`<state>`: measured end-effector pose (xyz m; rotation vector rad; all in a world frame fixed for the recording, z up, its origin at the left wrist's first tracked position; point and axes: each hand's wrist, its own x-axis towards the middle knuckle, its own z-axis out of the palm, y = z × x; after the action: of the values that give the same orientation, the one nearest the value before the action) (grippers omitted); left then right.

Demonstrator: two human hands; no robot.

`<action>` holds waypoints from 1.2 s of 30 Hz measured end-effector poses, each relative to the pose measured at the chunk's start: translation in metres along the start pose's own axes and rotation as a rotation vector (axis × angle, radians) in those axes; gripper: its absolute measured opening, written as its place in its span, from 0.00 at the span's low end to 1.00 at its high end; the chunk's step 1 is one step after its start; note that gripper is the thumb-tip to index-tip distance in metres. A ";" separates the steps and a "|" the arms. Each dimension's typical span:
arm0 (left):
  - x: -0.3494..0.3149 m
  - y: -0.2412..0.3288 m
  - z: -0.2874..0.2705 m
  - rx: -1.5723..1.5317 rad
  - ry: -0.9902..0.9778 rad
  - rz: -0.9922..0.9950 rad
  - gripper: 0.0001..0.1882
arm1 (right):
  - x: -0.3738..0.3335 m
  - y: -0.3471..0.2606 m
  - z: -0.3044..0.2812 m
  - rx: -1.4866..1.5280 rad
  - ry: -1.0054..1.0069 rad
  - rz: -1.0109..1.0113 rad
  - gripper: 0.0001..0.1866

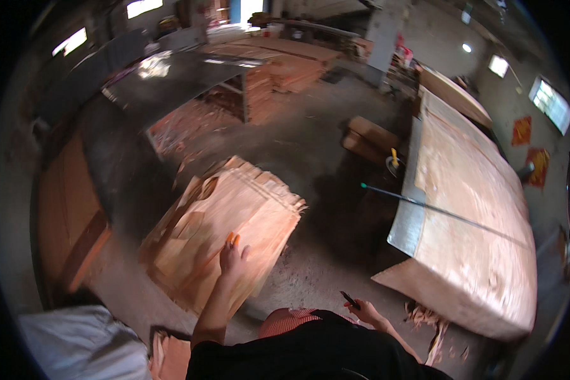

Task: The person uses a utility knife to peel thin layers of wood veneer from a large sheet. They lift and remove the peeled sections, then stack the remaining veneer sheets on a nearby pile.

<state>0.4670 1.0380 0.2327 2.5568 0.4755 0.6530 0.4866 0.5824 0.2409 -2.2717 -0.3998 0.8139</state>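
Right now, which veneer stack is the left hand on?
The left hand rests on the floor stack of veneer sheets directly ahead, ragged-edged and tilted. The large sheet pile on the table to the right is untouched; the right hand holds a small dark tool.

Right of frame: veneer-covered tabletop (475, 209) with a long dark rod (437, 209) lying across it. Upper left: dark metal tabletop (171, 79). Top centre: stacked boards (285, 60). White sack (82, 342) lower left.
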 end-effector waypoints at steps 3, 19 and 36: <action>-0.024 0.057 0.021 -0.208 -0.332 0.045 0.20 | -0.008 0.016 0.002 -0.009 0.034 -0.013 0.12; -0.151 0.332 0.116 0.186 -1.327 0.797 0.22 | -0.173 0.172 -0.006 0.459 0.342 0.274 0.11; -0.225 0.550 0.232 0.297 -1.420 0.945 0.22 | -0.331 0.358 -0.070 1.055 0.854 0.511 0.08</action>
<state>0.5183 0.4026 0.2471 2.6153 -1.1844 -1.0881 0.3015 0.1307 0.1796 -1.4627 0.8437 0.1057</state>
